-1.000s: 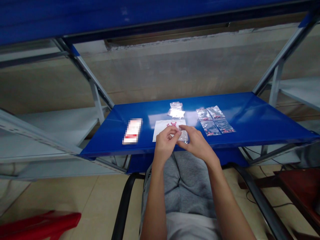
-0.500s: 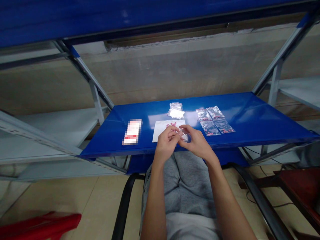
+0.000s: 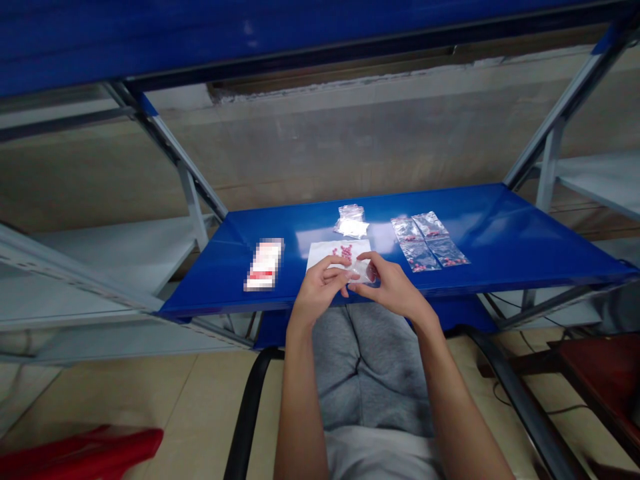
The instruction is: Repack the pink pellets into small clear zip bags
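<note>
Both hands are meeting just above the near edge of the blue shelf in the head view, the only view on offer. The left hand is pinching one side of a small clear bag between thumb and fingertips, and the right hand is gripping the opposite side, so both are grasping the same thin film. The bag is hanging between them, raised off the surface and over the front of a white sheet; this two-sided pinch seems to be pulling the flimsy plastic taut, which one hand alone could hardly do. Whether anything is lying inside the bag is too blurred to tell. Small red pieces are lying gathered on the sheet, which is probably making them easy to see against the dark shelf and stopping them from scattering. Behind the sheet a stack of clear bags is sitting within reach, while filled bags are lying flat side by side to the right, well apart from the hands. A white and red pack is resting to the left. Below, a black chair frame is showing beside the person's lap, and a red object is lying on the floor.
</note>
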Motion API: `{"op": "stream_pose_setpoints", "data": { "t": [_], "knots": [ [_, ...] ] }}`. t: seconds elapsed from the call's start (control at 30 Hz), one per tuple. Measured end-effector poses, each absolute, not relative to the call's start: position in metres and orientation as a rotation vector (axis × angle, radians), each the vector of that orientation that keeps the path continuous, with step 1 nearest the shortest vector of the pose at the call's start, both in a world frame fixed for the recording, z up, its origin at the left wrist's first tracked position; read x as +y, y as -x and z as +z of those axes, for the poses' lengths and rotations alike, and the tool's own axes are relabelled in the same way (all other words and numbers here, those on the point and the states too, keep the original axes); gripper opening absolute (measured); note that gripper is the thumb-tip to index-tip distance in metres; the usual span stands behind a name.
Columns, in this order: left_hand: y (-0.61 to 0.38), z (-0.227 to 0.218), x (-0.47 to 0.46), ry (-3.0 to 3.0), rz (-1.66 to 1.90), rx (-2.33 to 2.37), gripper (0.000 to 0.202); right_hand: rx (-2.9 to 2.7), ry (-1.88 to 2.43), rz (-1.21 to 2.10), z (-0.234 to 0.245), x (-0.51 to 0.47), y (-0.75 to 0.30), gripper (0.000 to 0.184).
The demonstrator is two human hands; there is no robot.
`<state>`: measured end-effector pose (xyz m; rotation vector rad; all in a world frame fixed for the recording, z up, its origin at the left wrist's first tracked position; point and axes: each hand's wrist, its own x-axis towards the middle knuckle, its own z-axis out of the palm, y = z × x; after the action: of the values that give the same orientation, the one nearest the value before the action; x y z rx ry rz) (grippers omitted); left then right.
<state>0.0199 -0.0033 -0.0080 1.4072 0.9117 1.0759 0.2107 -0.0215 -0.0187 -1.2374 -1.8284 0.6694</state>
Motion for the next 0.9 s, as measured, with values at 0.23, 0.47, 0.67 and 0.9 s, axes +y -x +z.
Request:
{"op": "stream_pose_setpoints", "data": {
  "t": [0.23, 0.47, 0.67, 0.9],
  "knots": [
    [0.004, -0.024, 0.035, -1.664, 1.108, 1.668, 0.015, -1.789, 1.384, 0.678, -0.025, -0.018, -0.215, 0.054],
    [-0.018, -0.022, 0.049, -1.883, 0.789, 1.940, 0.015, -1.811, 1.386, 0.642, -0.032, -0.014, -0.214, 0.046],
    [-0.026, -0.023, 0.054, -1.907, 0.727, 1.975, 0.019, -1.854, 1.354, 0.582, -0.034, -0.014, -0.217, 0.046],
    [-0.024, -0.026, 0.056, -1.877, 0.753, 1.937, 0.014, -1.846, 1.361, 0.585, -0.036, -0.013, -0.219, 0.048]
  ]
}}
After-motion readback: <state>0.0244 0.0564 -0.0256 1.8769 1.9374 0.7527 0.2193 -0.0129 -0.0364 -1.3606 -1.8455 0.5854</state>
